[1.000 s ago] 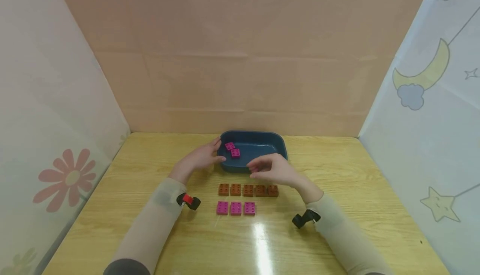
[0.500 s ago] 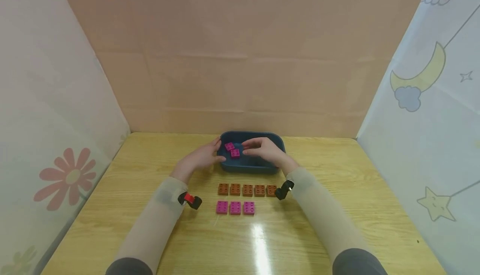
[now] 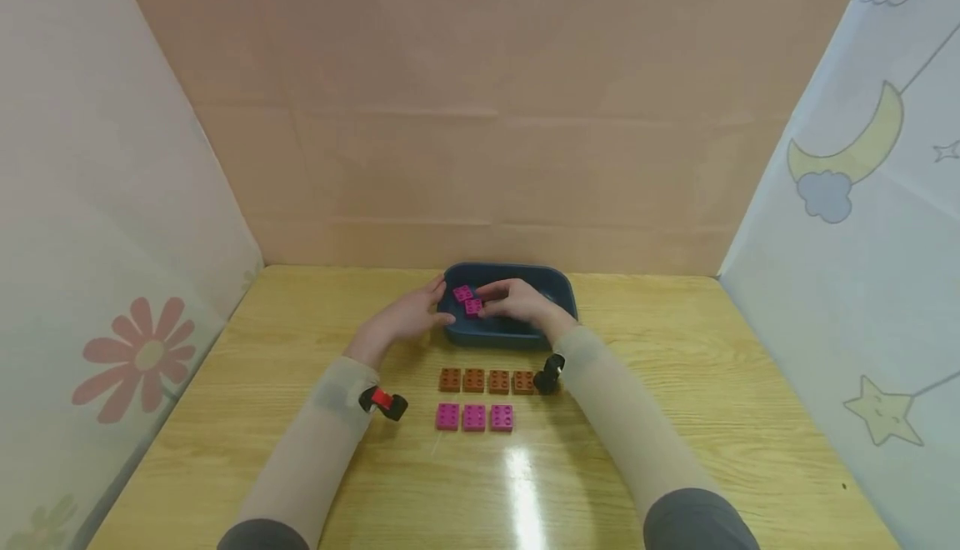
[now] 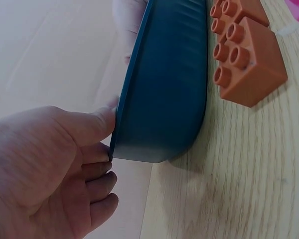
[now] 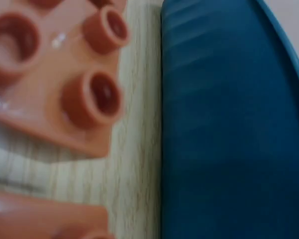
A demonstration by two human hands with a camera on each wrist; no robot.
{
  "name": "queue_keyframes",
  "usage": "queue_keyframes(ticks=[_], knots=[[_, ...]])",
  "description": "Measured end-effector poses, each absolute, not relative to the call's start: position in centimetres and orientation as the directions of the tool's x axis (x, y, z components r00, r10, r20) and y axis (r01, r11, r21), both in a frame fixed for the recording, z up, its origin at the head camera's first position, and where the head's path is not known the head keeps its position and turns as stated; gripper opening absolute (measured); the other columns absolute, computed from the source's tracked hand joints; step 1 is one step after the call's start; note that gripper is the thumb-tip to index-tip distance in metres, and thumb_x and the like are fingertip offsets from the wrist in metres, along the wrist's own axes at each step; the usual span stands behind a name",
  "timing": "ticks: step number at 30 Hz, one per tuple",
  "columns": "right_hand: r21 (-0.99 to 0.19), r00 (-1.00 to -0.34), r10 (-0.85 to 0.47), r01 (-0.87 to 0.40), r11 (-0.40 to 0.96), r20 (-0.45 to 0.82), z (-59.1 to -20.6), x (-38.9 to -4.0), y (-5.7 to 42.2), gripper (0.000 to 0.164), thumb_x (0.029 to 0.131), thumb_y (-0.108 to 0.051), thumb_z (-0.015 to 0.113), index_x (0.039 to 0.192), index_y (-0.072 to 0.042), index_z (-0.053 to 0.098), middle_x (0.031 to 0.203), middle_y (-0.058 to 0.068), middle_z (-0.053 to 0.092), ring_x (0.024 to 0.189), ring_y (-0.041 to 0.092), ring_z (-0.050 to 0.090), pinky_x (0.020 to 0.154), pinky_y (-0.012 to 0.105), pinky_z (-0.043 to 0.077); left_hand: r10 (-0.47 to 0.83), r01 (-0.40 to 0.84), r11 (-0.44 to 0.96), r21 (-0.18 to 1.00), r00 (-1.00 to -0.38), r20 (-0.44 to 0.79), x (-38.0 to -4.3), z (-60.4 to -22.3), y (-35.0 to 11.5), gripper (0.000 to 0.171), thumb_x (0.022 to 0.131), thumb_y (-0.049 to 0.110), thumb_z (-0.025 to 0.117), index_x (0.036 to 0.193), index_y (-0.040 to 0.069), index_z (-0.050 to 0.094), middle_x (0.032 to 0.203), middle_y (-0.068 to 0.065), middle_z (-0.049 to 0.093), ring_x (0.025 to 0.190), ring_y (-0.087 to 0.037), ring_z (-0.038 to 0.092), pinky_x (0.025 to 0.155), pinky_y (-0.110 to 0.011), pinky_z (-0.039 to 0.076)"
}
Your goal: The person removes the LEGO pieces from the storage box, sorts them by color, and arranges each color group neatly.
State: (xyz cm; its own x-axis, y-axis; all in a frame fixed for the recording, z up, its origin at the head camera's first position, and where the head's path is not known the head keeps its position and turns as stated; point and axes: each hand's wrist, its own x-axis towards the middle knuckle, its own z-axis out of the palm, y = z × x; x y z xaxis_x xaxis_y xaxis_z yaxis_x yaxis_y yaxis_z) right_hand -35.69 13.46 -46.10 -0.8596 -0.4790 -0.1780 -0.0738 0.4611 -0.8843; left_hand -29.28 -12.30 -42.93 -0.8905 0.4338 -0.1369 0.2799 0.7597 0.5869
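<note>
My left hand (image 3: 405, 314) holds the left end of a dark blue tray (image 3: 495, 340), and the left wrist view shows its thumb (image 4: 92, 127) and fingers at the rim. Two pink toy bricks lie at the left inside the tray. My right hand (image 3: 517, 302) reaches over the front rim, its thumb and fingertips closed in at the right side of the nearer pink brick (image 3: 472, 307). Behind it lies the other pink brick (image 3: 462, 292). The right wrist view does not include the right hand's fingers.
A row of orange bricks (image 3: 474, 380) lies on the wooden table (image 3: 675, 417) in front of the tray, partly covered by the right wrist camera (image 3: 550, 373). Nearer the person sit three pink bricks (image 3: 474, 417). Cloth walls stand behind and at both sides.
My right hand has moved from the front rim into the tray and left to the nearer pink brick, its fingers drawing together. My left hand has stayed at the tray's left end.
</note>
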Motion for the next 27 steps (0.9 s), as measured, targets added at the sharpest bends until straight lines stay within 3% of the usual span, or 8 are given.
queue_keyframes(ticks=[18, 27], knots=[[-0.834, -0.850, -0.484, -0.103, 0.542, -0.210, -46.23, -35.67, 13.18, 0.048, 0.098, -0.016, 0.080, 0.143, -0.002, 0.067, 0.142, 0.016, 0.068, 0.131, 0.032, 0.065, 0.113, 0.046, 0.050, 0.441, 0.303, 0.769, 0.562, -0.889, -0.125, -29.74, -43.01, -12.38, 0.082, 0.109, 0.033, 0.065, 0.167, -0.005, 0.022, 0.178, -0.018, 0.010, 0.162, -0.038, 0.017, 0.131, -0.052, 0.017], [-0.819, -0.849, -0.489, -0.129, 0.559, -0.200, -45.98, -35.63, 13.15, 0.047, 0.100, -0.016, 0.078, 0.143, -0.001, 0.067, 0.141, 0.016, 0.068, 0.131, 0.032, 0.064, 0.112, 0.046, 0.051, 0.438, 0.258, 0.739, 0.622, -0.886, -0.153, -29.54, -42.93, -11.80, 0.084, 0.111, 0.027, 0.061, 0.169, -0.005, 0.009, 0.179, -0.018, -0.005, 0.163, -0.038, 0.010, 0.131, -0.052, 0.015]])
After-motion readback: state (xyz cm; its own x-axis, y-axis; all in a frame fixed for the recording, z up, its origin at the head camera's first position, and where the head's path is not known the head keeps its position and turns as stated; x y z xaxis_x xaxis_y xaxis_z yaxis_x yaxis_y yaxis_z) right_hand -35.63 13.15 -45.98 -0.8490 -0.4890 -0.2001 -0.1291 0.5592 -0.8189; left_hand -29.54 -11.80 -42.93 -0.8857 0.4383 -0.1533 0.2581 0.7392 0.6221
